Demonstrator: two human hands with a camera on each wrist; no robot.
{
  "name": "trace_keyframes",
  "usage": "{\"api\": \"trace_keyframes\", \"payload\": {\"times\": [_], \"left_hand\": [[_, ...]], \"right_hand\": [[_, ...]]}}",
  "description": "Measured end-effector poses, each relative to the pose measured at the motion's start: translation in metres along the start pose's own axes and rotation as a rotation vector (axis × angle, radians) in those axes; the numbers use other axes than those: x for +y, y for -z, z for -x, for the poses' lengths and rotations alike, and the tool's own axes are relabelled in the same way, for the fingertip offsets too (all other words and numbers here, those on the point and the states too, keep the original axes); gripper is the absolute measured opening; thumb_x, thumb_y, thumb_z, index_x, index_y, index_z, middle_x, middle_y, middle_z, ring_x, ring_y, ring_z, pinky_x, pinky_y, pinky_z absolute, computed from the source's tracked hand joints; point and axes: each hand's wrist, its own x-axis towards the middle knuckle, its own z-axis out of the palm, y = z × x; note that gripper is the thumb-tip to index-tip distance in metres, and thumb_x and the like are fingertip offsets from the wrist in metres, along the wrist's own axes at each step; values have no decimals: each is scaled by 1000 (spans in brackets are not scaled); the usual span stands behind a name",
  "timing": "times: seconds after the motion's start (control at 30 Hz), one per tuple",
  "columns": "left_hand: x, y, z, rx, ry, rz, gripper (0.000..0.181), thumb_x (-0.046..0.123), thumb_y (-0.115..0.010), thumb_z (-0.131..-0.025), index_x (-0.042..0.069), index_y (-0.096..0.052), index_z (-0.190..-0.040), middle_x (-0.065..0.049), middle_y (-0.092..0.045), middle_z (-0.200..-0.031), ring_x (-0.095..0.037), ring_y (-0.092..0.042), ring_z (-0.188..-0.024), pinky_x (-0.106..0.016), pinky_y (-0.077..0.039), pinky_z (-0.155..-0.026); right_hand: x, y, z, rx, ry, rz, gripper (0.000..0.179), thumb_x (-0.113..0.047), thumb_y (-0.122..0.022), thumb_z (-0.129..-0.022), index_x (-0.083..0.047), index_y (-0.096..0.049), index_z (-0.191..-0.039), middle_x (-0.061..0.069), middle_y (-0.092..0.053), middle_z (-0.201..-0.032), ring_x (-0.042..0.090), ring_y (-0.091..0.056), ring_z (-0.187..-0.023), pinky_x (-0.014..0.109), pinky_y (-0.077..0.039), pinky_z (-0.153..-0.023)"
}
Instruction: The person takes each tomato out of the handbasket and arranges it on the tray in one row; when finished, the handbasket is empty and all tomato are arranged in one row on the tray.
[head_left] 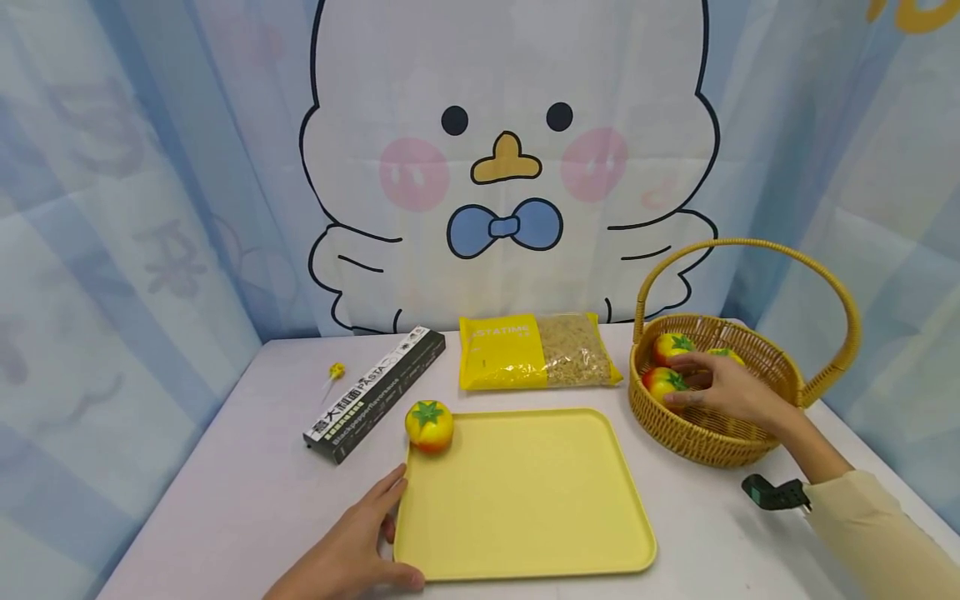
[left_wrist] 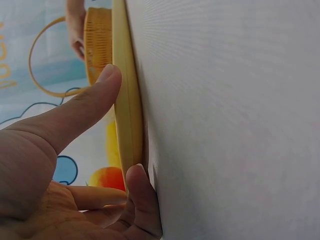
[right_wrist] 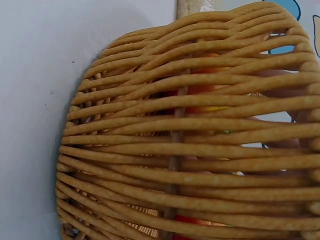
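Note:
A yellow tray lies on the table, and my left hand holds its near left corner. The thumb lies against the tray's rim while the other fingers run along its left side. One red-yellow tomato sits at the tray's far left corner. Over at the right, my right hand reaches into a wicker basket. Its thumb and fingers are around the front tomato there. Behind it is another tomato, and a third shows partly past the hand. Basket weave mostly hides the right fingers in the right wrist view.
A dark pasta box lies slantwise left of the tray, with a small yellow flower-shaped item beside it. Behind the tray lies a yellow pasta bag. The basket's tall handle arches above the right hand. Printed curtains surround the table.

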Motion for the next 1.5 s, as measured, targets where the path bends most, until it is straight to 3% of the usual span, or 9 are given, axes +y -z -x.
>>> {"api": "trace_keyframes", "payload": {"times": [0.37,0.6,0.97,1.5], "left_hand": [[-1,0,0,-1,-14,5,128,33,-103,-65,0,-31,-165,-12,-43,-154,-17,-52,-91,-23,-41,-69],[-1,0,0,-11,-7,-9,131,38,-102,-66,1,-27,-167,-10,-48,-144,-16,-52,-89,-22,-41,-69],[0,0,0,-8,6,-8,130,36,-102,-66,1,-27,-167,-11,-46,-148,-16,-52,-90,-23,-41,-68],[1,0,1,-3,20,-8,132,38,-102,-65,2,-27,-167,-12,-44,-151,-16,-52,-92,-23,-41,-71]], "right_hand": [[5,-1,-3,-22,12,-2,78,-33,-81,-95,9,-47,-152,33,-60,-140,48,-63,-125,59,-55,-101],[8,-1,-3,-39,21,-7,76,-29,-81,-95,9,-48,-151,36,-57,-144,54,-59,-130,63,-52,-105],[6,-5,-2,-28,19,-32,71,-28,-82,-94,7,-51,-148,37,-56,-144,56,-55,-133,66,-50,-106],[1,-5,-1,-10,9,-15,76,-27,-81,-95,5,-46,-154,36,-55,-145,46,-62,-124,52,-57,-97]]}}
